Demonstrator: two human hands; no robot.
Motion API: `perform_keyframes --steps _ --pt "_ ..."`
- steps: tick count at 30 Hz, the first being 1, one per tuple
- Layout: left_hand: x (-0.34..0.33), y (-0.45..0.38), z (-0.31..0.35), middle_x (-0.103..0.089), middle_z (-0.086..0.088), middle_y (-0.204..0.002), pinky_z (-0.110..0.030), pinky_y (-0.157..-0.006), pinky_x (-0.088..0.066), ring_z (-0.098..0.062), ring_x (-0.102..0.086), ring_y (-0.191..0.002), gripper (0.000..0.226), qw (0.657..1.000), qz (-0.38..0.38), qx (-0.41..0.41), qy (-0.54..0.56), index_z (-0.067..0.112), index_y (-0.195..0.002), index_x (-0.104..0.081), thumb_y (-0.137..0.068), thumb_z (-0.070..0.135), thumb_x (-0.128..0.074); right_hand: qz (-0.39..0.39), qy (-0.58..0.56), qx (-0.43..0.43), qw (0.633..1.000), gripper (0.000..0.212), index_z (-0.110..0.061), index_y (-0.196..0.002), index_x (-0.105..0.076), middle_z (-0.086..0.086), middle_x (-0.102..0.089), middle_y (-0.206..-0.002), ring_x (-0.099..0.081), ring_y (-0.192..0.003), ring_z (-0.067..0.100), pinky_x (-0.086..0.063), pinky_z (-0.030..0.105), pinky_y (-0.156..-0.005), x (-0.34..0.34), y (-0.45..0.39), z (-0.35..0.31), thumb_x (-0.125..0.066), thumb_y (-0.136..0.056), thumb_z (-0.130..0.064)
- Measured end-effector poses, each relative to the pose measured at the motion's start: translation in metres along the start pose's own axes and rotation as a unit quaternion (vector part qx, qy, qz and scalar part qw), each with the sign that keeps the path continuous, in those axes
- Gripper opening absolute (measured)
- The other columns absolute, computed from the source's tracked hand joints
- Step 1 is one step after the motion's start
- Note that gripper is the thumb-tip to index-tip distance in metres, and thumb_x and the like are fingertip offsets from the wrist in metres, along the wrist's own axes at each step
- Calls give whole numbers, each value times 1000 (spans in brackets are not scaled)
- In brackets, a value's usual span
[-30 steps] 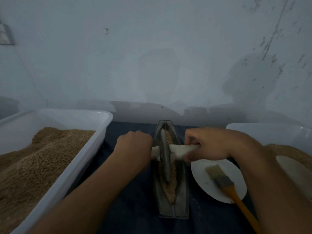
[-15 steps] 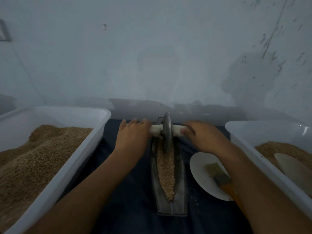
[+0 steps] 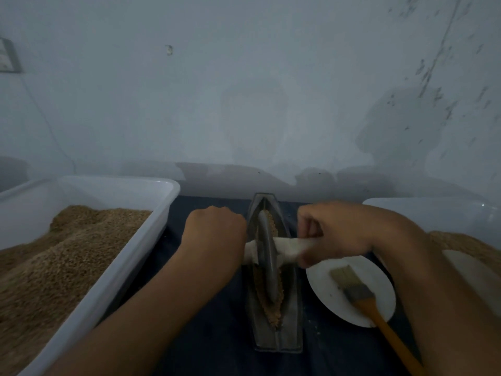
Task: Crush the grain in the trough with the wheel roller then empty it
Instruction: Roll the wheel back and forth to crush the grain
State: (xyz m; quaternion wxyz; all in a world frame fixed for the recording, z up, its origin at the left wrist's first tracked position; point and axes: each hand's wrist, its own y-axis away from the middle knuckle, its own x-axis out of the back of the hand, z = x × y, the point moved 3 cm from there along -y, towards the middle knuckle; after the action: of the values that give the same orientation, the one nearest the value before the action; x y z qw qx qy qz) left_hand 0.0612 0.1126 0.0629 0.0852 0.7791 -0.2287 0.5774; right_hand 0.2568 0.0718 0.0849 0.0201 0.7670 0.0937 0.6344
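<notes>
- We have our left hand (image 3: 217, 234) curled into a fist round the left end of the pale axle handle (image 3: 287, 246), and our right hand (image 3: 334, 233) wrapped round the right end; both grip firmly, one on each side of the disc, which we judge keeps the wheel upright and the pressure even.
- The wheel roller (image 3: 267, 256) stands on edge inside the trough (image 3: 291, 321), about midway along it, its rim sunk into the grain (image 3: 273, 313).
- The grain lies in a narrow strip along the groove, showing both beyond the wheel and nearer to us; it looks only partly broken, so we judge that crushing is under way and emptying is not yet due.
- The trough runs lengthwise, far to near, on the dark bench (image 3: 211, 343), its far tip close to the wall (image 3: 244, 104), so the roll has little room to overrun at that end.
- Just right of the trough sits a white plate (image 3: 325, 294) with a brush (image 3: 355, 289) on it, its orange handle reaching towards us; our right wrist passes just above the plate.
- On the left, a white tub (image 3: 151, 242) heaped with grain stands near our left forearm; a second tub (image 3: 433, 213) lies at the right edge, leaving a narrow lane for our arms.
</notes>
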Motion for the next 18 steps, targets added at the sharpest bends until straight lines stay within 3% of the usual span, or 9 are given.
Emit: perform_keyframes --steps 2,6,11,14,18 --pt "4 6 -2 -40 5 -64 -27 -45 -20 -11 -33 -53 35 1000 -17 -10 0 22 -66 -43 -79 29 -74 -7 12 7 1000 48 -42 -85 -56 -31 -58 -86 -58 -69 -8 -41 18 -48 3 6 -9 -82 -54 -69" --pt "7 15 -5 -41 6 -65 -26 -48 -23 -10 -33 -53 41 999 -36 -20 4 24 -66 -42 -70 38 -80 1 34 15 999 48 -43 -85 -56 -23 -59 -82 -57 -69 -5 -39 16 -51 6 10 -17 -85 -54 -65" --pt "3 8 -4 -41 5 -66 -27 -51 -27 -11 -36 -55 32 1000 -10 -17 6 23 -70 -44 -77 33 -74 -17 19 -5 1000 42 -43 -88 -59 -21 -62 -84 -61 -72 0 -52 26 -59 1 6 -8 -81 -62 -66" --pt "-5 -2 -3 -54 2 -80 -32 -63 -34 -16 -51 -71 16 1000 0 -14 18 21 -88 -55 -84 27 -70 -6 23 -6 1000 32 -41 -95 -60 -18 -62 -92 -60 -80 1 -50 27 -66 -5 -6 2 -70 -76 -65" --pt "-24 -21 -2 -60 -4 -108 -35 -69 -38 -25 -60 -99 25 997 -2 -7 73 19 -113 -57 -89 24 -65 6 8 -18 1000 27 -38 -102 -58 -14 -60 -93 -56 -82 5 -42 30 -65 -15 -26 19 -54 -91 -62"
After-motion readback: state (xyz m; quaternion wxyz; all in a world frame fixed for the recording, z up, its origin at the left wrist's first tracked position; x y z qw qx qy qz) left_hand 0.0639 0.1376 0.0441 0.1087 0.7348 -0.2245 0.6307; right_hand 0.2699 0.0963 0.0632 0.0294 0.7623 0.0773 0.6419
